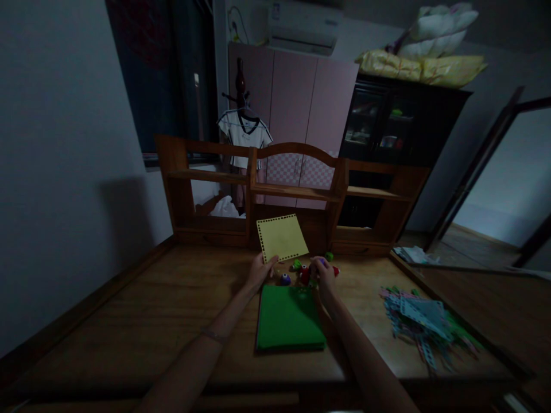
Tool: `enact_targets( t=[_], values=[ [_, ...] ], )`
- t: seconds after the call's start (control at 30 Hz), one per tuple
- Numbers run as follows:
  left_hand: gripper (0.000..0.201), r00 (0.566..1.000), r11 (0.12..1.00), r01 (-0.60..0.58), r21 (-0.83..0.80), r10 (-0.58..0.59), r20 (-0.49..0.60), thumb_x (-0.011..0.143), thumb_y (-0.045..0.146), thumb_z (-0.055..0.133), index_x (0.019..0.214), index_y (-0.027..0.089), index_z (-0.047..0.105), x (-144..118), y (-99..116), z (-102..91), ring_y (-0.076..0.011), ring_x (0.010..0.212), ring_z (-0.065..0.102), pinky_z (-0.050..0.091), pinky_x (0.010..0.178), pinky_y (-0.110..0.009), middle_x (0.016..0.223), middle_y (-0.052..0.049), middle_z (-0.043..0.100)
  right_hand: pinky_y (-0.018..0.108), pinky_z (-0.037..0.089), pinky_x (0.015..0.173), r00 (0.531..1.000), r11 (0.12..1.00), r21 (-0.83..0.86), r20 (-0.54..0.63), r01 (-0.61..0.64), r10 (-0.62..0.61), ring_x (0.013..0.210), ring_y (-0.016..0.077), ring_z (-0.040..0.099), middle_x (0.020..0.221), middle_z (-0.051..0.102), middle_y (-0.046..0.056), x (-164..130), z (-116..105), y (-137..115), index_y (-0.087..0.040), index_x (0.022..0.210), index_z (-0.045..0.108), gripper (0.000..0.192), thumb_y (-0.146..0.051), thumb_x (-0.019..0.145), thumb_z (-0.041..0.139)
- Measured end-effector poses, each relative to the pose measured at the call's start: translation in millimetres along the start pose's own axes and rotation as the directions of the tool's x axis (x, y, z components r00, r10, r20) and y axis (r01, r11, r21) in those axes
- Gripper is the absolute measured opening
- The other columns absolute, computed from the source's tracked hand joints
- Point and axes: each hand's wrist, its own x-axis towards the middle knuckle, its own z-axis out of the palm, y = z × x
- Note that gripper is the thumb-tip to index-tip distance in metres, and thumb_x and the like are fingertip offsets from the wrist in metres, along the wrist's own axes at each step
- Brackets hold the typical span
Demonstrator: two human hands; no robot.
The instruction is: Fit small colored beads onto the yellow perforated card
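Note:
My left hand (261,271) pinches the lower left corner of a yellow sheet of paper (282,236), which is tilted up above the table. Dark marks like punched holes run along several of the sheet's edges. My right hand (323,276) is closed over the small coloured objects, with a bit of purple showing at its fingers; what it grips is mostly hidden. Around it lie a round purple piece (284,279), a red piece (303,274) and a green piece (295,265). In front of both hands lies a stack of green sheets (290,318).
A pile of cut paper strips and scraps (424,318), blue, pink and green, lies on the table's right side. A wooden shelf unit (297,192) stands along the back edge. Another small green piece (329,256) sits beyond my right hand.

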Motion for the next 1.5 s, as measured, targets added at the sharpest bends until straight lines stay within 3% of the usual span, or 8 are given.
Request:
enact_targets(
  t=[0.1, 0.27, 0.4, 0.57, 0.73, 1.0, 1.23, 1.5],
  values=[
    [0.039, 0.999, 1.0, -0.011, -0.015, 0.012, 0.047, 0.067, 0.044, 0.067, 0.084, 0.013, 0.051, 0, -1, 0.6, -0.0059, 0.033, 0.042, 0.031, 0.036, -0.017, 0.051, 0.004, 0.053, 0.02, 0.027, 0.035, 0.999, 0.998, -0.06, -0.028, -0.02, 0.018, 0.036, 0.0074, 0.04, 0.047, 0.051, -0.006, -1, 2, -3, -0.018, 0.075, 0.063, 0.028, -0.038, 0.059, 0.073],
    [0.041, 0.992, 0.999, 0.008, -0.031, -0.004, 0.127, 0.066, 0.044, 0.069, 0.085, 0.011, 0.053, -1, 2, 2.5, -0.0058, 0.034, 0.043, 0.032, 0.034, -0.017, 0.057, 0.001, 0.058, 0.022, 0.039, 0.041, 0.999, 0.972, -0.234, 0.049, -0.003, 0.015, 0.048, 0.0136, 0.055, 0.065, 0.064, 0.001, -13, 11, -10, -0.018, 0.09, 0.064, 0.042, -0.046, 0.061, 0.071],
    [0.04, 0.979, 0.999, 0.027, -0.028, -0.021, 0.201, 0.068, 0.046, 0.067, 0.082, 0.01, 0.056, -3, 4, 4.6, -0.0072, 0.035, 0.047, 0.036, 0.037, -0.018, 0.058, -0.001, 0.06, 0.023, 0.043, 0.045, 0.99, 0.934, -0.351, 0.141, 0.063, -0.013, 0.052, 0.0156, 0.057, 0.065, 0.064, 0.002, -20, 12, -12, -0.019, 0.081, 0.062, 0.037, -0.051, 0.065, 0.066],
    [0.044, 0.964, 1.0, 0.029, -0.003, -0.028, 0.264, 0.065, 0.05, 0.067, 0.079, 0.008, 0.061, -5, 4, 7.9, -0.0091, 0.038, 0.05, 0.041, 0.041, -0.02, 0.056, -0.003, 0.061, 0.024, 0.045, 0.05, 0.991, 0.921, -0.365, 0.051, 0.133, -0.123, 0.06, 0.0169, 0.06, 0.069, 0.065, 0.002, -14, 10, -5, -0.019, 0.077, 0.061, 0.037, -0.053, 0.065, 0.065],
    [0.048, 0.986, 0.998, 0.054, -0.024, -0.05, 0.157, 0.065, 0.053, 0.066, 0.082, 0.009, 0.063, -5, 5, 7.9, -0.0097, 0.043, 0.054, 0.042, 0.042, -0.021, 0.071, -0.006, 0.065, 0.024, 0.044, 0.051, 0.983, 0.927, -0.337, -0.019, 0.165, -0.182, 0.062, 0.0164, 0.059, 0.072, 0.064, 0.002, -9, 10, -1, -0.018, 0.072, 0.059, 0.04, -0.056, 0.06, 0.066],
    [0.041, 0.999, 0.999, -0.031, 0.018, 0.031, -0.034, 0.068, 0.052, 0.063, 0.073, 0.011, 0.063, -2, 9, 0.2, -0.0071, 0.039, 0.047, 0.034, 0.04, -0.018, 0.05, 0.001, 0.054, 0.022, 0.038, 0.044, 0.978, 0.937, -0.293, -0.026, 0.192, -0.209, 0.05, 0.0132, 0.053, 0.059, 0.057, -0.001, -15, 11, -8, -0.018, 0.072, 0.058, 0.042, -0.056, 0.057, 0.069],
    [0.047, 0.993, 1.0, 0.008, -0.008, -0.009, -0.114, 0.057, 0.054, 0.07, 0.073, 0.01, 0.064, -2, 11, 2.2, -0.0059, 0.037, 0.04, 0.028, 0.038, -0.018, 0.048, 0.001, 0.053, 0.021, 0.04, 0.042, 0.98, 0.939, -0.29, -0.004, 0.187, -0.197, 0.046, 0.0118, 0.052, 0.056, 0.056, -0.002, -13, 10, -8, -0.018, 0.072, 0.056, 0.039, -0.055, 0.063, 0.066],
    [0.046, 0.992, 0.999, 0.034, -0.041, -0.039, -0.123, 0.052, 0.051, 0.074, 0.073, 0.011, 0.064, -4, 15, 3.2, -0.0058, 0.037, 0.041, 0.027, 0.037, -0.018, 0.054, 0.0, 0.056, 0.03, 0.051, 0.051, 0.986, 0.989, -0.102, 0.14, 0.11, -0.095, 0.057, 0.0206, 0.065, 0.065, 0.066, 0.003, -12, 12, -4, -0.019, 0.085, 0.055, 0.038, -0.05, 0.066, 0.067]
  ],
)
